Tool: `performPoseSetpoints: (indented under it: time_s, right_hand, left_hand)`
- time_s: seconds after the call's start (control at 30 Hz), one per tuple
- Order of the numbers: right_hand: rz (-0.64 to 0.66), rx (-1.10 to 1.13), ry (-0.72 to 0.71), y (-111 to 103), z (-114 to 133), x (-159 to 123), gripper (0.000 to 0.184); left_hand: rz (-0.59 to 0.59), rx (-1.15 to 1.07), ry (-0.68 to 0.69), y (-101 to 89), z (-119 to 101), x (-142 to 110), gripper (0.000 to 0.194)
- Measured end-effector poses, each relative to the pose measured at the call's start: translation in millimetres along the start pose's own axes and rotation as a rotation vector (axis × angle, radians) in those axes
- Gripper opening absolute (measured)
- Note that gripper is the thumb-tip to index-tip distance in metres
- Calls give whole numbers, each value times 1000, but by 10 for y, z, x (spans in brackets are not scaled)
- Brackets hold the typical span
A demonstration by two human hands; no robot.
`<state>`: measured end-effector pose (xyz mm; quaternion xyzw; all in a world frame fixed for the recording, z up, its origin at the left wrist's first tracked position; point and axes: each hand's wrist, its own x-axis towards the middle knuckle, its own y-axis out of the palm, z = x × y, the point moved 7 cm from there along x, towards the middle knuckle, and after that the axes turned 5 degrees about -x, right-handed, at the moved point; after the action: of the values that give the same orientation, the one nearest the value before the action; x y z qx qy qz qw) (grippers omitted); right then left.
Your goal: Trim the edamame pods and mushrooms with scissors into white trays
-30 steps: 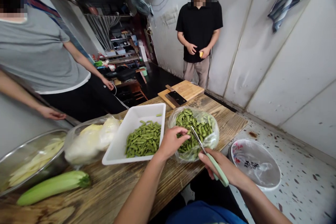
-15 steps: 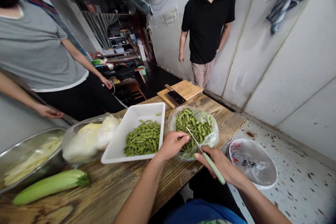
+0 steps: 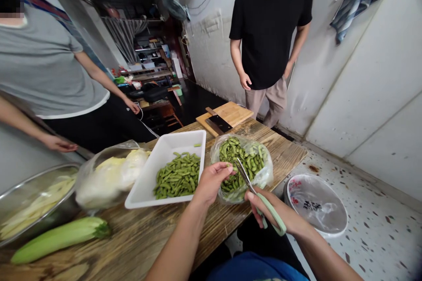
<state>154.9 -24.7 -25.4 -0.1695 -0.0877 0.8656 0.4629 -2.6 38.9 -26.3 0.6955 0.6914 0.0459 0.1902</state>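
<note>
My left hand (image 3: 212, 179) pinches an edamame pod (image 3: 234, 168) between thumb and forefinger, over a clear plastic bag (image 3: 267, 171) full of green pods. Scissors (image 3: 271, 210) with pale green handles are in my right hand (image 3: 275, 208); their blades are slightly parted and the tips point at the pod. Left of the bag stands a white tray (image 3: 142, 197) with a heap of edamame pods (image 3: 180, 175) in it. A single pod lies apart near the tray's far right corner.
A cleaver (image 3: 218, 123) lies on a wooden cutting board (image 3: 235, 114) at the table's far end. Cabbages in a bag (image 3: 112, 175), a zucchini (image 3: 62, 238) and a steel bowl (image 3: 42, 210) are at left. A lined bin (image 3: 316, 205) stands right. Two people stand nearby.
The scissors have opened and turned in my right hand, so both handle loops show. My left hand has tilted up slightly with the pod. The person in black has come closer.
</note>
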Motion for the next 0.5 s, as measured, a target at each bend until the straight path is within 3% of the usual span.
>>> performPoseSetpoints:
  time_s: [0.3, 0.5]
  right_hand:
    - [-41, 8, 17, 38, -116, 72, 58]
    - [-68, 70, 132, 112, -290, 140, 57]
  left_hand:
    - [-89, -15, 30, 35, 36, -68, 38]
    - [-143, 27, 38, 37, 189, -76, 32]
